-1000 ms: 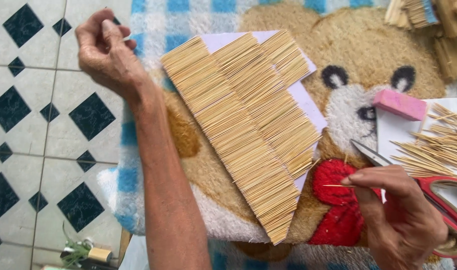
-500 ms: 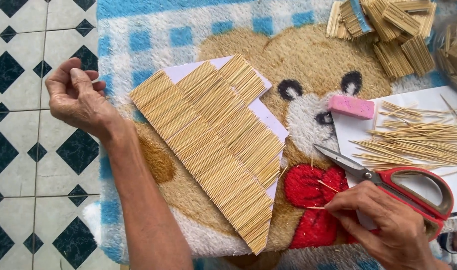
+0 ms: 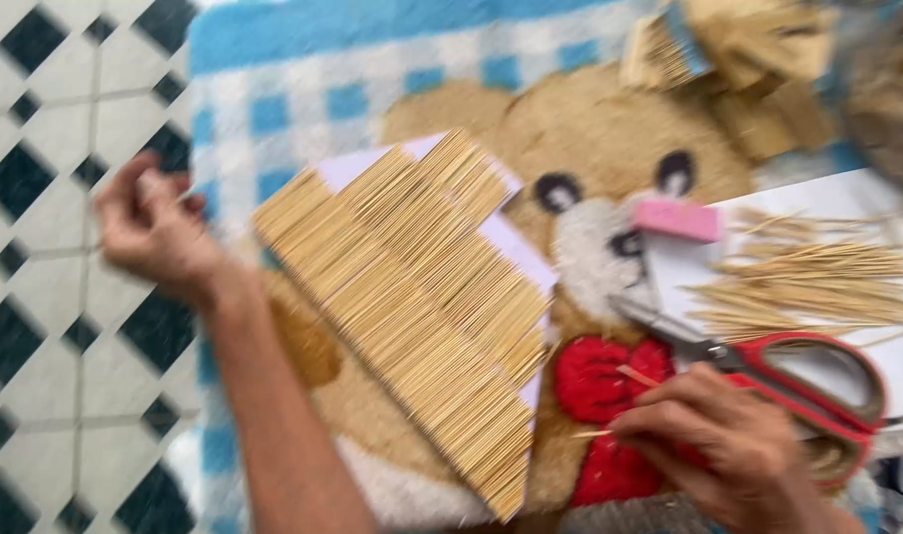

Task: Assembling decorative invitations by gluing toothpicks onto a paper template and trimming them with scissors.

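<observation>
A stepped panel of thin wooden sticks (image 3: 412,297) glued on white card lies on a bear-pattern rug (image 3: 590,148). My left hand (image 3: 150,227) hovers over the tiled floor left of the panel, fingers pinched together; whether it holds anything is blurred. My right hand (image 3: 728,455) rests low at the right over the bear's red bow, pinching a short thin stick (image 3: 595,433). Red-handled scissors (image 3: 777,371) lie just beyond that hand.
A white sheet (image 3: 866,198) at the right carries a loose pile of sticks (image 3: 817,282) and a pink block (image 3: 677,219). Bundles of sticks (image 3: 728,40) sit at the far right. Black-and-white floor tiles (image 3: 46,326) fill the left.
The view has shifted, so the panel and rug sit further right and lower. My left hand has come down nearer the panel's left edge. My right hand still pinches a stick by the scissors.
</observation>
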